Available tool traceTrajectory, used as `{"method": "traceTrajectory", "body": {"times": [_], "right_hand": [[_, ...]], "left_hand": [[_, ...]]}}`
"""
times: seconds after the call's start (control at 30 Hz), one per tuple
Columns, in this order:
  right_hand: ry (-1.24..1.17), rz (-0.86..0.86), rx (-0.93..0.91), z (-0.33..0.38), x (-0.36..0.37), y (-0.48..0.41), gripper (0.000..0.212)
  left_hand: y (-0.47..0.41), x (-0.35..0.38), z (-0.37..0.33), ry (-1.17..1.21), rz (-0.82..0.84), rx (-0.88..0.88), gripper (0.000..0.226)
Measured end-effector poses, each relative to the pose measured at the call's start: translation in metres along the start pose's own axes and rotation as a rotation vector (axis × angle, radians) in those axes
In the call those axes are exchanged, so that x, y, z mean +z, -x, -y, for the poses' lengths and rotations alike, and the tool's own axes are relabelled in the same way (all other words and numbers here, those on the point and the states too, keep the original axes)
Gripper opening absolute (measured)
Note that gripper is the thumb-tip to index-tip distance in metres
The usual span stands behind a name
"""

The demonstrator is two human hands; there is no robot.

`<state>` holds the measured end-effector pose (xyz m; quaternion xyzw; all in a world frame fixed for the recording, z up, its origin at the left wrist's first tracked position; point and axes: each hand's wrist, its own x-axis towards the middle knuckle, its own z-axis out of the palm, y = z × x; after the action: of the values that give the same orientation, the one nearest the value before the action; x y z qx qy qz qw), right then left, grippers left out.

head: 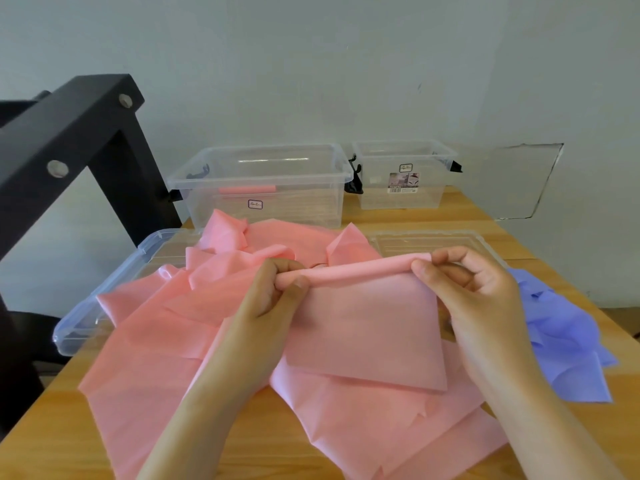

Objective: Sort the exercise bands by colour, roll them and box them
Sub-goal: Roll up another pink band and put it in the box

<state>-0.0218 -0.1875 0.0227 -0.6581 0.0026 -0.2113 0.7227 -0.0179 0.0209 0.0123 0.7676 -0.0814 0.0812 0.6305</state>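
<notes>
Pink latex covers the near middle of the wooden table (45,427): a loose pile of pink bands (149,348) spreads from the left edge to past the centre. On top of it is 1 pink band (367,334). Its far edge is wound into a tight tube (356,270) that runs left to right, and its flat remainder slopes down toward the near side.

The left hand (277,292) grips the tube's left end, with the thumb on the near side and the fingers curled over the top. The right hand (474,289) pinches the right end between thumb and forefinger, with the other fingers loosely bent beside it.

Just right of that hand, a heap of lilac bands (568,337) lies along the table's right edge.

At the far side stand 2 open-topped boxes. The large clear box (301,206) on the left holds 1 pink roll (246,189) on its floor. The small clear box (426,195) to its right bears a paper label.

Between the boxes and the pile, 2 lids lie flat. A blue-tinted lid (100,299) at the left sits partly under the pink bands. A clear lid (436,239) at the right lies just beyond the right hand.

A black frame (69,133) with 2 bolts rises at the far left.
</notes>
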Motion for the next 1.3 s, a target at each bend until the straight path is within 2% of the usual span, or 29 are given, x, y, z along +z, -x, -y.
{"method": "traceTrajectory", "body": {"times": [0.13, 0.23, 0.33, 0.53, 0.6, 0.73, 0.83, 0.9, 0.93, 1.03, 1.17, 1.27, 1.3], "right_hand": [[-0.052, 0.029, 0.066, -0.001, -0.001, -0.001, 0.014], [-0.107, 0.139, 0.202, 0.0, -0.001, -0.002, 0.032], [-0.111, 0.249, 0.268, -0.001, -0.002, -0.003, 0.029], [-0.046, 0.34, 0.2, 0.004, -0.004, -0.001, 0.009], [-0.062, 0.37, 0.196, 0.006, -0.004, -0.001, 0.011], [-0.05, 0.428, 0.172, 0.008, -0.006, 0.0, 0.018], [0.03, 0.396, 0.119, 0.007, -0.006, 0.001, 0.01], [0.122, 0.349, 0.078, 0.004, -0.006, 0.0, 0.015], [0.146, 0.335, 0.071, 0.003, -0.006, 0.0, 0.018], [0.154, 0.305, 0.061, 0.001, -0.006, -0.002, 0.028], [0.142, 0.309, 0.084, 0.001, -0.006, -0.002, 0.024], [0.052, 0.323, 0.142, 0.002, -0.007, -0.003, 0.025], [0.028, 0.332, 0.157, 0.004, -0.007, -0.003, 0.026]], "left_hand": [[0.002, -0.002, 0.002, -0.008, 0.008, 0.007, 0.013], [0.001, -0.004, 0.002, -0.007, 0.003, 0.012, 0.015], [0.0, -0.005, 0.001, 0.02, 0.015, 0.025, 0.019], [-0.002, -0.013, -0.006, 0.086, 0.025, 0.023, 0.013], [-0.003, -0.018, -0.005, 0.152, 0.045, -0.016, 0.004], [-0.008, -0.025, -0.002, 0.29, 0.096, -0.067, 0.012], [-0.006, -0.023, 0.0, 0.156, 0.053, -0.028, 0.012], [-0.006, -0.02, 0.003, 0.058, 0.018, -0.001, 0.006], [-0.006, -0.019, 0.005, 0.049, 0.016, 0.006, 0.011], [-0.007, -0.017, 0.001, 0.047, 0.038, 0.036, 0.02], [-0.004, -0.018, -0.005, 0.063, 0.062, 0.066, 0.008], [-0.002, -0.018, -0.006, 0.206, 0.077, 0.014, 0.025], [-0.001, -0.017, -0.008, 0.249, 0.096, 0.003, 0.024]]}}
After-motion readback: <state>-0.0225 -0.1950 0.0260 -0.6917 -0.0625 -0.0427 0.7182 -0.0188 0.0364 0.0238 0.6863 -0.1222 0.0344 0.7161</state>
